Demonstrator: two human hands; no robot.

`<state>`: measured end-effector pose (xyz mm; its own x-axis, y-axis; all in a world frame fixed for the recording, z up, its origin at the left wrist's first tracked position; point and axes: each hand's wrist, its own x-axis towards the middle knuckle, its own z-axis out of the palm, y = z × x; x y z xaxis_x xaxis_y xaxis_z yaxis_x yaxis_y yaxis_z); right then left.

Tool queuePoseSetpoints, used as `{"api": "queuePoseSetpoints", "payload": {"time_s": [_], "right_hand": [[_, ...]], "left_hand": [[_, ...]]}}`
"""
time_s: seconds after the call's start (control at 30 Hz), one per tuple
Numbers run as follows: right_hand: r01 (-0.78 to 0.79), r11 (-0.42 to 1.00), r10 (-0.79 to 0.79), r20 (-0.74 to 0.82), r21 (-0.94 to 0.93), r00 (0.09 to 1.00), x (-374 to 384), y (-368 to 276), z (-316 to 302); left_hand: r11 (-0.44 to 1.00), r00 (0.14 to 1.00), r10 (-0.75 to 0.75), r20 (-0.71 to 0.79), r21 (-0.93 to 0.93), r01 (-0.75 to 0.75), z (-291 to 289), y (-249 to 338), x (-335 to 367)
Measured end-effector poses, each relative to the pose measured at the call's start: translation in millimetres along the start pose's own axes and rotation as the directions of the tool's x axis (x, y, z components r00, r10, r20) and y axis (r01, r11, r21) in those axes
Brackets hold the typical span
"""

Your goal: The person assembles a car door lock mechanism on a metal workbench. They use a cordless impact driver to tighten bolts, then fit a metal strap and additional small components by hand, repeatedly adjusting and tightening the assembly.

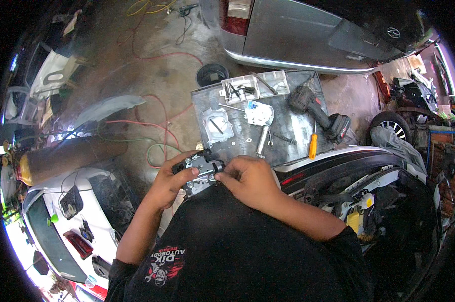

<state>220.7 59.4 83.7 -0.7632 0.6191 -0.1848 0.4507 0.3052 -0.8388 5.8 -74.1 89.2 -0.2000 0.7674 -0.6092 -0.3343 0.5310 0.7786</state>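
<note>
Close in front of my chest is a small metal mechanism (201, 165) with silver plates, round rivets and a black round part at its right end. It looks like a car latch, though I cannot be sure. My left hand (169, 180) grips its left side, thumb across the front plate. At the black end, the fingertips and thumb of my right hand (250, 181) close on the part. Just beyond lie a flat pale plate (218, 126), a white box-shaped piece (259, 113), a chrome socket tool (262, 141) and a yellow-handled screwdriver (313, 146).
On the grey work table (237, 151) are an open clear parts case (240, 88) and a cordless impact wrench (310, 106). A black bucket (212, 75) stands behind it. Red hoses (162, 121) cross the floor. A grey car (298, 38) is ahead, a white one (99, 201) left.
</note>
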Motion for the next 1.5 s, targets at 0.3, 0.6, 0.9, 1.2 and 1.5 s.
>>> {"api": "queuePoseSetpoints", "payload": {"time_s": [0.3, 0.6, 0.9, 1.2, 1.5], "right_hand": [[-0.049, 0.996, 0.048, 0.007, 0.078, 0.999, -5.7, 1.6, 0.2], [-0.119, 0.981, 0.111, 0.057, 0.155, 0.992, -7.4, -1.1, -7.4], [-0.199, 0.940, 0.159, 0.161, 0.277, 0.974, -8.7, 8.6, -7.1], [-0.173, 0.948, 0.138, 0.145, 0.267, 0.980, -9.0, 16.0, -2.6], [-0.204, 0.963, 0.186, 0.114, 0.175, 0.976, -7.1, 3.5, -6.2]], "left_hand": [[0.999, 1.000, -0.012, 0.021, 0.040, 0.011, 1.2, -1.1, 1.7], [0.998, 0.999, 0.018, 0.029, 0.067, -0.019, 2.9, -0.9, 3.6], [0.997, 0.998, 0.046, 0.041, 0.065, -0.048, 4.1, -3.7, 4.7], [0.996, 0.998, 0.039, 0.041, 0.080, -0.042, 4.0, -3.4, 5.0], [0.994, 0.999, 0.032, 0.033, 0.101, -0.036, 4.8, -1.5, 4.5]]}}
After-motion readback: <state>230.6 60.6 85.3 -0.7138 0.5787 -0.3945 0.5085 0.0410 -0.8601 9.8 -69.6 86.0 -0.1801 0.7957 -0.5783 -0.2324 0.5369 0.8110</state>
